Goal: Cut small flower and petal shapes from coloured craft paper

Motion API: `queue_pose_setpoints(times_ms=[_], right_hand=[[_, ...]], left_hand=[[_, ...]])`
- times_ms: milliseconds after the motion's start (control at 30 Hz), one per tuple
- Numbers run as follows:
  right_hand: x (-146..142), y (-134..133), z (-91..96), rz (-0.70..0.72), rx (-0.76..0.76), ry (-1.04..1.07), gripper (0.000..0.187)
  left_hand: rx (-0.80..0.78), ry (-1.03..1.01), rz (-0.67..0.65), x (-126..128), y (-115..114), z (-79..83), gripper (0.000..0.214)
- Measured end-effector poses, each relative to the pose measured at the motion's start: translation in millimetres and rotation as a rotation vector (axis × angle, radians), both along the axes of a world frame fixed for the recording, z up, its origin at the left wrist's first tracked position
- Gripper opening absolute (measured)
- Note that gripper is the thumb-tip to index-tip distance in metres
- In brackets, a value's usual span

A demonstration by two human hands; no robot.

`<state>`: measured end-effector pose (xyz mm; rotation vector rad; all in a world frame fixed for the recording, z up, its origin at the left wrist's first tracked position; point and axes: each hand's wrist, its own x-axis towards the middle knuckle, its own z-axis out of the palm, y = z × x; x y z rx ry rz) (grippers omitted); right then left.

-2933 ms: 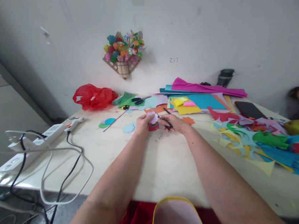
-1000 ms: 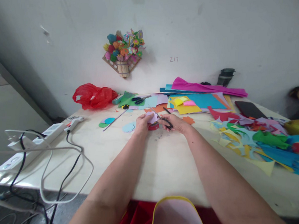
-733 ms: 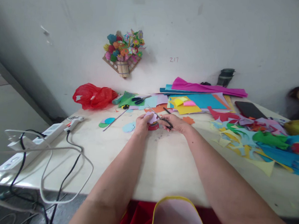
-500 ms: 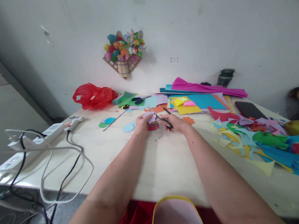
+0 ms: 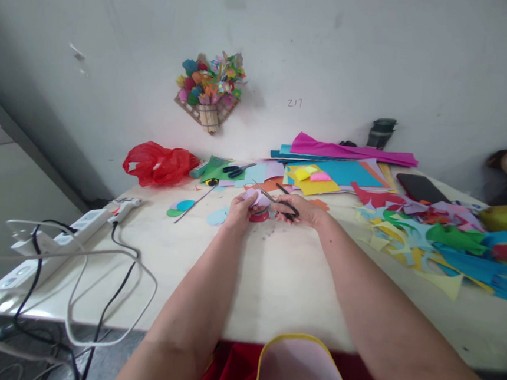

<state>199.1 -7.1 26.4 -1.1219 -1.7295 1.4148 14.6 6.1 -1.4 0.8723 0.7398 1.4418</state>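
Near the middle of the table, my left hand (image 5: 239, 210) pinches a small lilac paper cutout (image 5: 258, 197) with a rounded, petal-like edge. My right hand (image 5: 307, 211) is closed around the black handles of a pair of scissors (image 5: 290, 211), whose blades point up and left beside the lilac paper. A dark thin stick (image 5: 282, 188) shows just beyond my right fingers; whether they touch it I cannot tell. Below the paper sits a red round object (image 5: 259, 217), partly hidden. An orange paper flower (image 5: 319, 204) lies behind my right wrist, and pale blue paper cutouts (image 5: 218, 216) lie left of my left hand.
Paper scraps (image 5: 418, 237) cover the right side, near a dark phone (image 5: 426, 188). Coloured sheets (image 5: 348, 172), spare scissors (image 5: 235, 169) and a red plastic bag (image 5: 160, 164) are along the back. A power strip (image 5: 53, 249) with loose cables occupies the left edge.
My right hand and the scissors have shifted slightly to the right. The lilac paper has turned a little in my left fingers. Both hands keep their hold.
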Motion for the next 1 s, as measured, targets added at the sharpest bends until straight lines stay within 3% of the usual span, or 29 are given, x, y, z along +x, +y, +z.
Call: queue_pose_setpoints(times_ms=[400,667,1000], right_hand=[[6,-7,8.3,0.010,-0.020,-0.022,0.022],[9,-1,3.0,0.062,-0.033,-0.040,0.023],[7,-5,10.0,0.085,-0.073,-0.069,0.020]], left_hand=[[0.034,0.103,-0.156,-7,-1,-2.8,0.038],[0.047,0.170,-0.207,-11,-4,-0.6,0.034],[0.030,0.154,-0.168,-15,3,-3.3,0.038]])
